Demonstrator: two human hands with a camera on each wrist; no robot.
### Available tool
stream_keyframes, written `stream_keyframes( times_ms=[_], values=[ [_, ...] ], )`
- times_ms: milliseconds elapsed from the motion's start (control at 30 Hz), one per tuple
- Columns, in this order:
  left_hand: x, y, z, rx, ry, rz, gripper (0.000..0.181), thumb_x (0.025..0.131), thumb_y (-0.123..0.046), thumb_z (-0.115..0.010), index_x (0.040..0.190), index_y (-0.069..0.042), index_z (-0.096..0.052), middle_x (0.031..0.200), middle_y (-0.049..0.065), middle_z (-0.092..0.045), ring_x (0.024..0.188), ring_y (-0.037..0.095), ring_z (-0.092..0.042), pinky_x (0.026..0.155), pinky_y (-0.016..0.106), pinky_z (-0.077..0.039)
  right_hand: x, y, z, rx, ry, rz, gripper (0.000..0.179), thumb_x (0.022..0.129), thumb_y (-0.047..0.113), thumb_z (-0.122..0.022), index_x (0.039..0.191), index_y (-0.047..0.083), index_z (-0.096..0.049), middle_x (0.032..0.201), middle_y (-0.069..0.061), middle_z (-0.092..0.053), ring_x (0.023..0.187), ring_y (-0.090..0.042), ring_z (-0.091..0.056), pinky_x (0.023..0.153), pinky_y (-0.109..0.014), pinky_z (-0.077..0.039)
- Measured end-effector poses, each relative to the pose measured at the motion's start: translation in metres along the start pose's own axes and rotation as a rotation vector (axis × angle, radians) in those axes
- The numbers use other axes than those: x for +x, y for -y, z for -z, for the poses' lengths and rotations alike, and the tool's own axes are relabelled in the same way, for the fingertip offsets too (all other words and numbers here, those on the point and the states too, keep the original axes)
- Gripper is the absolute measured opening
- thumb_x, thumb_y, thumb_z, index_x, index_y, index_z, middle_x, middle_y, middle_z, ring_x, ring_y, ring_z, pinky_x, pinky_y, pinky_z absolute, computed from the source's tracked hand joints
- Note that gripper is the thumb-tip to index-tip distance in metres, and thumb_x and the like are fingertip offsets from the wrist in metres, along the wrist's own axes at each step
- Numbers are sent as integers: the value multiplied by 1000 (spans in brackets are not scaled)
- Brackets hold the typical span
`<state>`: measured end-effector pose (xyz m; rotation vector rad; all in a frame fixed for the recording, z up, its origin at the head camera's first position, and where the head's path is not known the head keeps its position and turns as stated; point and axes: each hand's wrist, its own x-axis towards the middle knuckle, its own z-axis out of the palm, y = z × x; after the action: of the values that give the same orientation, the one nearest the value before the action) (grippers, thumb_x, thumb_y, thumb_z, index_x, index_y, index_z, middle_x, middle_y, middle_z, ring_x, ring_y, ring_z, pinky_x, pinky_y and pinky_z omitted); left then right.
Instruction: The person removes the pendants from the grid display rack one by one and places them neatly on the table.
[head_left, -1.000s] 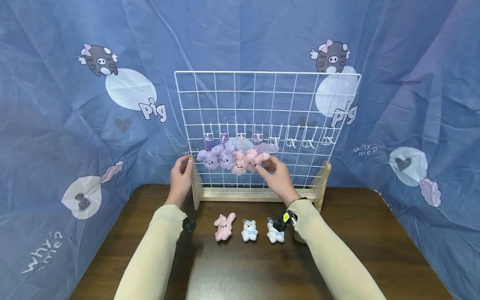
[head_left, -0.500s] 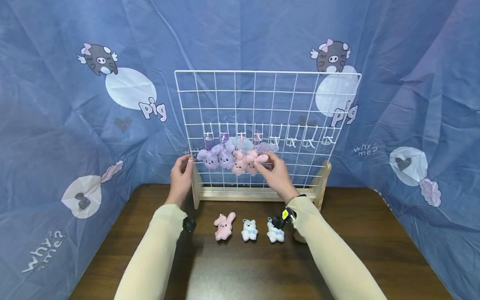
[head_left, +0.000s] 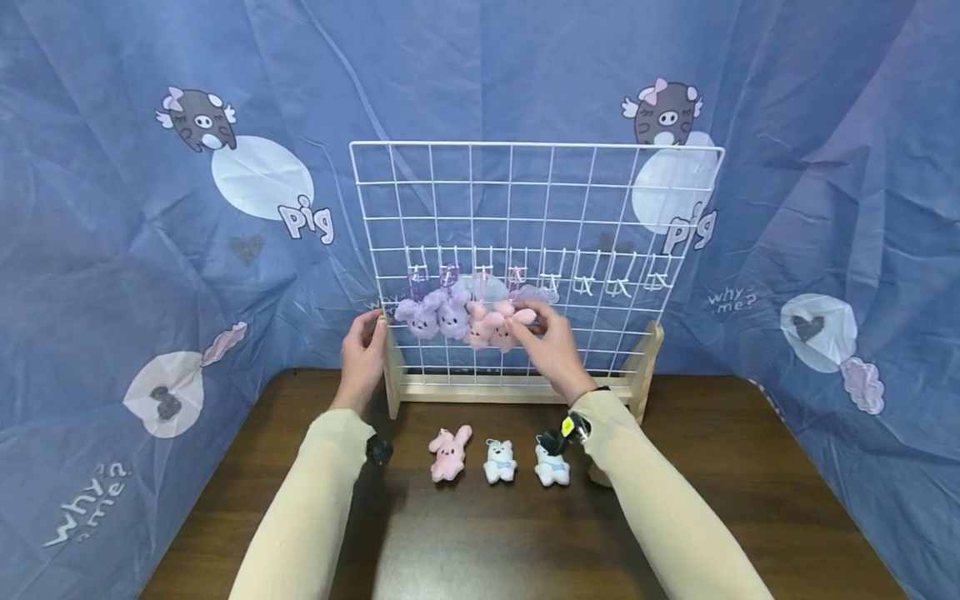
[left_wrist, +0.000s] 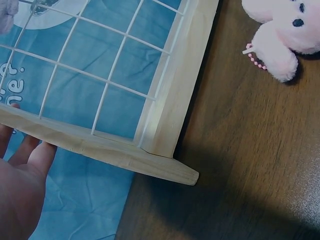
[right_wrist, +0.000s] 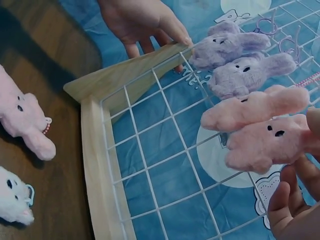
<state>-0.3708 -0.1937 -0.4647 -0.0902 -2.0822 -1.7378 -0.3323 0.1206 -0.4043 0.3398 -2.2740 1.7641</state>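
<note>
My left hand (head_left: 363, 350) grips the wooden side post (left_wrist: 90, 147) of a white wire grid rack (head_left: 525, 221); in the left wrist view its fingers pass behind the wood. At the rack's middle, my right hand (head_left: 557, 350) pinches the ear side of a pink bunny plush keychain (right_wrist: 265, 145) between thumb and fingers. That keychain's pink strap runs up to a hook. Pressed against it on the left hangs a second pink plush keychain (right_wrist: 240, 111), partly covered in the head view. Two purple plush keychains (head_left: 420, 319) hang further left.
Several white hooks (head_left: 583, 285) on the rack's right half carry nothing. In front of the rack, a pink bunny plush (head_left: 448, 454) and two white bear plushes (head_left: 499, 462) lie in a row on the brown table (head_left: 465, 542). A blue printed cloth (head_left: 480, 67) surrounds the table.
My right hand has shifted slightly left with the pink bunny plush keychain, which now overlaps the neighbouring pink one more. The left hand stays on the wooden post.
</note>
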Motion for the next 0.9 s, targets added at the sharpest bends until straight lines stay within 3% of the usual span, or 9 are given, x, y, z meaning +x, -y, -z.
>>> stream_keyframes(
  times_ms=[200,633,900],
  values=[
    [0,-1,-1,-8,3,-5,38,111,-25,-54,143,-5,-58,139,20,-66,133,32,-59,111,50,-45,0,1,0,32,-28,4,38,103,21,-69,136,2,-65,127,-19,-67,104,-24,-64,78,-20,-53],
    [0,-2,-2,-10,-5,-13,37,111,-22,-54,143,-4,-58,139,22,-66,133,32,-59,112,48,-45,0,7,0,93,-54,-11,33,103,14,-66,131,-2,-69,124,-21,-68,102,-18,-60,81,-20,-52],
    [0,-1,-1,-2,-9,-16,37,111,-22,-54,143,-3,-57,139,22,-66,133,31,-59,113,48,-44,0,7,1,59,-60,19,28,102,18,-70,122,-1,-74,111,-17,-70,94,-16,-60,75,-21,-52]
  ],
)
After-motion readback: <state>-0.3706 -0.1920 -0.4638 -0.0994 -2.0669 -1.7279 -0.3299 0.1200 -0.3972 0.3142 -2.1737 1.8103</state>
